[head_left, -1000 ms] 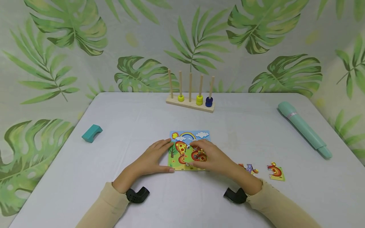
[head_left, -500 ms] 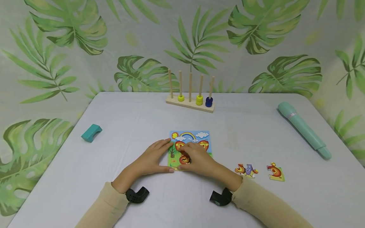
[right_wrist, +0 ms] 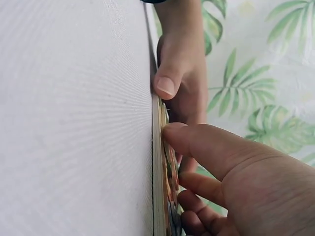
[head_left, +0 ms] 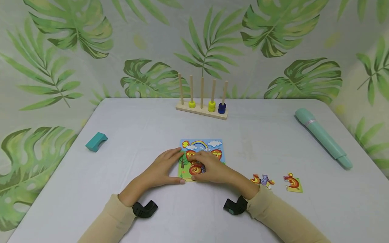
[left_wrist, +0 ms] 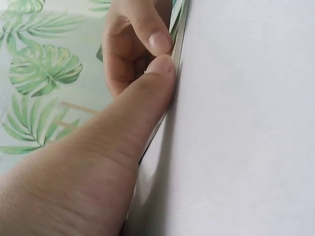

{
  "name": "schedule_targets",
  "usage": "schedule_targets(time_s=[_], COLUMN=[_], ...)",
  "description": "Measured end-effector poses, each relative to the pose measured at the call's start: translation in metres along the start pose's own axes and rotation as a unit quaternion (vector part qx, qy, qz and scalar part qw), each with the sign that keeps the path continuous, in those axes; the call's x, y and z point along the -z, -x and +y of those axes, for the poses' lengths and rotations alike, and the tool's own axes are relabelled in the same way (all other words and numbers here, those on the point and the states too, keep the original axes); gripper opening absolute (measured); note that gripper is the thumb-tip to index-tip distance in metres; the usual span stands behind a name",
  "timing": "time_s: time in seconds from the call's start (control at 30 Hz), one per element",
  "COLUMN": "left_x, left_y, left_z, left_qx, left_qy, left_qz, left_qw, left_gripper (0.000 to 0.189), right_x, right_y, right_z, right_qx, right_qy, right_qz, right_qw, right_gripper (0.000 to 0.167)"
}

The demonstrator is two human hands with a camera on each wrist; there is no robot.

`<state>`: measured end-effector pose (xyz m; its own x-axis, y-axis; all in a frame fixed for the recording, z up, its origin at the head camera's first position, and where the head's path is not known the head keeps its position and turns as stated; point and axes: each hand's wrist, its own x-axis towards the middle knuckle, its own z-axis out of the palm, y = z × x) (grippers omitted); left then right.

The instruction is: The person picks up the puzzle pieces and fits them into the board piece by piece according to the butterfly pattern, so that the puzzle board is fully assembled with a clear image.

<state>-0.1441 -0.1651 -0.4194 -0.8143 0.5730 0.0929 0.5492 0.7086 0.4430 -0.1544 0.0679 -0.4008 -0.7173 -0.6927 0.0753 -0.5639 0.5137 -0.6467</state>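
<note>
A square puzzle board (head_left: 218, 141) with a printed sky, rainbow and sun lies flat on the white table. My left hand (head_left: 161, 169) rests along its left side, fingers straight at the upper left edge and thumb at the lower corner. Over the board's middle, my right hand (head_left: 212, 168) pinches a puzzle piece (head_left: 196, 169) with a red and orange swirl, thumb near the front edge. In the right wrist view the right thumb and curled fingers touch pieces (right_wrist: 172, 196) low over the board. Much of the picture is hidden under the right hand.
Loose puzzle pieces lie to the right: one with a purple figure (head_left: 263, 181) by the right forearm, another with a red swirl (head_left: 293, 183). A wooden peg stand (head_left: 202, 110) with beads is behind, a teal block (head_left: 96, 141) left, a mint microphone-shaped toy (head_left: 323, 138) right.
My right hand has moved left across the board with the puzzle piece, then shifted only slightly. The loose piece by the forearm has come into fuller view. My left hand has stayed in place.
</note>
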Motion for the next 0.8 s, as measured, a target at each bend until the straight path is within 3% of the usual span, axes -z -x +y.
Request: schedule_targets(time_s=[0.4,0.6,0.8], left_x=[-0.005,-0.001,0.0], left_y=[0.011,0.017,0.017], left_z=[0.005,0.006,0.006], left_qx=[-0.022,-0.054,-0.058], left_qy=[0.0,0.018,0.026], left_qz=[0.043,0.045,0.035], left_qw=[0.9988,0.9974,0.9973], left_gripper=[0.074,0.046,0.04], right_x=[-0.002,-0.001,-0.001], right_y=[-0.003,-0.004,-0.003], right_z=[0.002,0.003,0.004], right_qx=[-0.003,-0.008,-0.003], right_qy=[0.01,0.011,0.01], right_qz=[0.004,0.002,0.001], right_qw=[0.9999,0.9999,0.9999], right_gripper=[0.049,0.049,0.049])
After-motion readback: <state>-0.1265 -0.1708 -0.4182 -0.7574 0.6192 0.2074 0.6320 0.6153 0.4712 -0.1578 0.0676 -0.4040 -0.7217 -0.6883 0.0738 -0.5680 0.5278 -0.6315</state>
